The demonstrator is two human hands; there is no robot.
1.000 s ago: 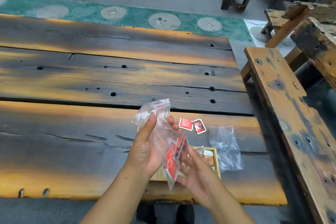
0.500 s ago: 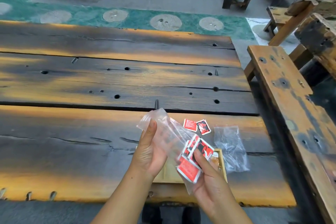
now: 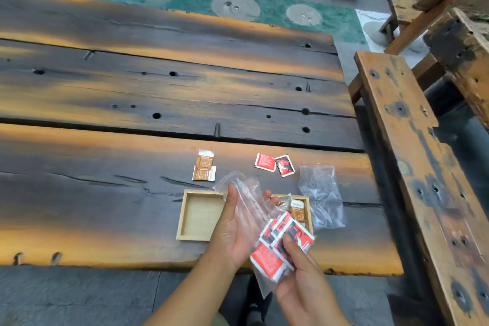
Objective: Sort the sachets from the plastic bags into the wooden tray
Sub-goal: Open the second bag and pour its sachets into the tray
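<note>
My left hand (image 3: 232, 233) holds a clear plastic bag (image 3: 247, 201) above the wooden tray (image 3: 185, 219). My right hand (image 3: 301, 280) pinches the bag's lower end with several red sachets (image 3: 280, 243) inside it. The tray's left compartment is bare; brown sachets (image 3: 297, 210) lie in its right side, partly hidden by the bag. Two brown sachets (image 3: 204, 167) lie on the table beyond the tray. Two red sachets (image 3: 275, 163) lie further right. A second, empty plastic bag (image 3: 321, 193) rests right of the tray.
All of this sits near the front right corner of a dark plank table (image 3: 132, 103). A wooden bench (image 3: 412, 156) runs along the table's right side. More benches and tables stand behind and to the right.
My hands and the bag have dropped lower toward the table's front edge. That uncovers the tray's left compartment and the two brown sachets beyond it. The camera view has tilted down.
</note>
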